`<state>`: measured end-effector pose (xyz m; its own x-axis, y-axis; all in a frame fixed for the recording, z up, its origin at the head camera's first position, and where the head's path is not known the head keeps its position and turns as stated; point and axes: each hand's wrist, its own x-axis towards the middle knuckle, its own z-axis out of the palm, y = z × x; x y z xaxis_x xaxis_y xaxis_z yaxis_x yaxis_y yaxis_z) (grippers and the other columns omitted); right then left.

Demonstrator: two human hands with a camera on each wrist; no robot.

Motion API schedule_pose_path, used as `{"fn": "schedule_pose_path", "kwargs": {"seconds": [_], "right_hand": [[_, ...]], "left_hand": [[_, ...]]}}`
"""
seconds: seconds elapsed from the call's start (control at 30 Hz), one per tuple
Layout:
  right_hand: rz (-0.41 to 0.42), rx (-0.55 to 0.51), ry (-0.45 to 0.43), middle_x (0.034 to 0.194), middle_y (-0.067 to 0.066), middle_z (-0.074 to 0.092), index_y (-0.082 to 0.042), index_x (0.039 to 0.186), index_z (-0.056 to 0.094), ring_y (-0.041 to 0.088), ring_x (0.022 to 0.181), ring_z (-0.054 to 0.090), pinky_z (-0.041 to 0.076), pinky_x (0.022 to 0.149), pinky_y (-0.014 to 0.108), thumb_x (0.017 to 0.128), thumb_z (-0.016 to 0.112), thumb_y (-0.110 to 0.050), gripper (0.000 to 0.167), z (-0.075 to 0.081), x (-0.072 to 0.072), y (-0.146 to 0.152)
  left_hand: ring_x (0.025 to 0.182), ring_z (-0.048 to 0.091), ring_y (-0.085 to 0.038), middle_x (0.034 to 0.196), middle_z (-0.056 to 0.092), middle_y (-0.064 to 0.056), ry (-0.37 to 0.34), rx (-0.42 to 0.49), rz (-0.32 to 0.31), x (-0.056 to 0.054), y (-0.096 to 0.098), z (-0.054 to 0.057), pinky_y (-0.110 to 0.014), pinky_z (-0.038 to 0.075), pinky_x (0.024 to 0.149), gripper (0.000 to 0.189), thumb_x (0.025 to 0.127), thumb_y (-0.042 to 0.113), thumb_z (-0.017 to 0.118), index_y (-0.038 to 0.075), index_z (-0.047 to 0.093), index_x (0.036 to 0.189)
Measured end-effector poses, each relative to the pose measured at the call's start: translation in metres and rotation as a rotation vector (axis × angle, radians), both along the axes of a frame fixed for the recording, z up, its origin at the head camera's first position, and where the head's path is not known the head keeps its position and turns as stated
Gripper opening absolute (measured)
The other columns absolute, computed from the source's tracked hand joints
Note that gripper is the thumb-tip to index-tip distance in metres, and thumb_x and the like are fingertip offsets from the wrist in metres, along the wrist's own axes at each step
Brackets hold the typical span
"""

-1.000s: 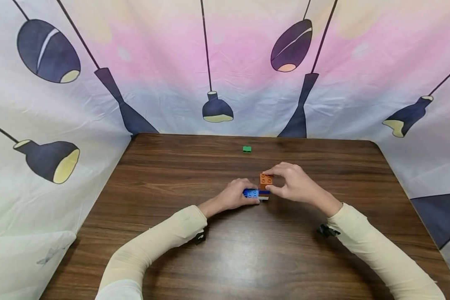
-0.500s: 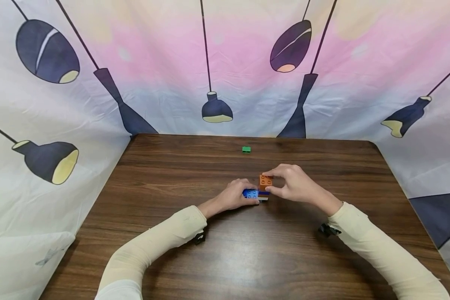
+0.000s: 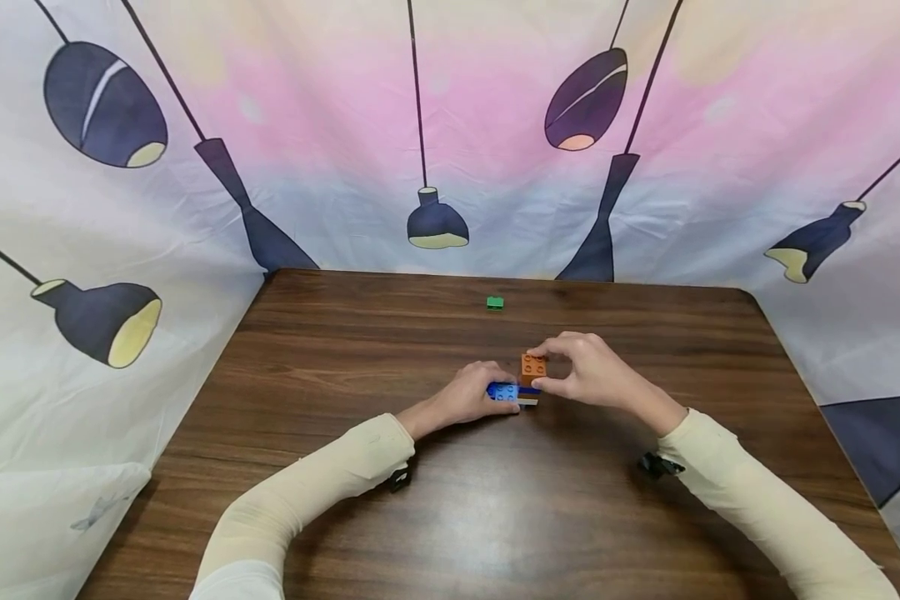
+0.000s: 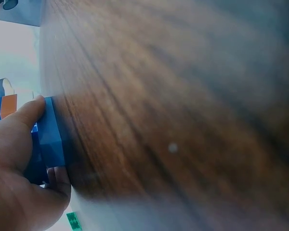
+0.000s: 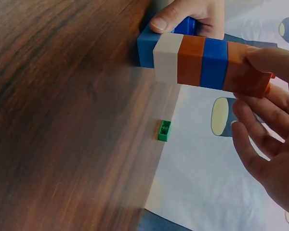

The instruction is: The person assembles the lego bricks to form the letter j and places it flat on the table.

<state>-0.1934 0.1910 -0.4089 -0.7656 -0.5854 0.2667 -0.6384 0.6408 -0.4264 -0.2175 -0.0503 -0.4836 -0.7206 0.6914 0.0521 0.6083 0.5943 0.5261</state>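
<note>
Toy building bricks stand joined in a tower near the middle of the table in the head view. An orange brick (image 3: 533,367) tops it; below come a blue brick (image 5: 214,62), another orange brick (image 5: 190,60), a white brick (image 5: 166,58) and a blue base brick (image 5: 147,47). My right hand (image 3: 592,372) pinches the top orange brick between thumb and fingers. Beside the tower is a lighter-studded blue brick (image 3: 503,392), gripped at the base by my left hand (image 3: 471,393). The left fingers partly hide these lower blue bricks.
A small green brick (image 3: 495,303) lies alone near the far edge of the brown wooden table (image 3: 360,325). Behind and at the sides hangs a cloth (image 3: 330,200) printed with lamps. Dark devices sit under both wrists.
The head view has shifted slightly. Both hands keep their grips on the bricks, with no other visible change.
</note>
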Motion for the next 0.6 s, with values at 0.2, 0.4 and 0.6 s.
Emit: {"fn": "schedule_pose_path", "kwargs": {"seconds": [0.2,0.4,0.6], "right_hand": [[0.007,-0.031,-0.022,0.106,0.004,0.073,-0.010,0.116,0.072,0.024,0.095,0.070,0.057,0.078,0.043,0.085,0.085,-0.025,0.037,-0.0030,0.0007,0.0026],[0.018,-0.081,-0.049,0.105,0.001,0.073,-0.010,0.119,0.070,0.017,0.089,0.069,0.057,0.078,0.039,0.088,0.083,-0.022,0.036,-0.0071,0.0021,0.0045],[0.022,-0.098,-0.050,0.107,-0.002,0.072,-0.012,0.121,0.070,0.017,0.094,0.069,0.056,0.080,0.038,0.088,0.082,-0.026,0.038,-0.0092,0.0023,0.0051]], "left_hand": [[0.085,0.055,-0.010,0.110,0.069,-0.003,0.005,0.001,-0.004,0.0012,0.0004,0.0007,-0.025,0.041,0.070,0.046,0.093,0.041,0.075,0.011,0.072,0.128],[0.087,0.055,-0.011,0.111,0.069,-0.002,-0.003,-0.006,0.002,0.0016,0.0013,0.0015,-0.025,0.041,0.071,0.045,0.094,0.041,0.075,0.012,0.072,0.128],[0.090,0.057,-0.012,0.114,0.069,-0.002,-0.007,-0.002,0.008,0.0029,0.0014,0.0013,-0.026,0.042,0.073,0.044,0.094,0.041,0.075,0.012,0.072,0.127]]}}
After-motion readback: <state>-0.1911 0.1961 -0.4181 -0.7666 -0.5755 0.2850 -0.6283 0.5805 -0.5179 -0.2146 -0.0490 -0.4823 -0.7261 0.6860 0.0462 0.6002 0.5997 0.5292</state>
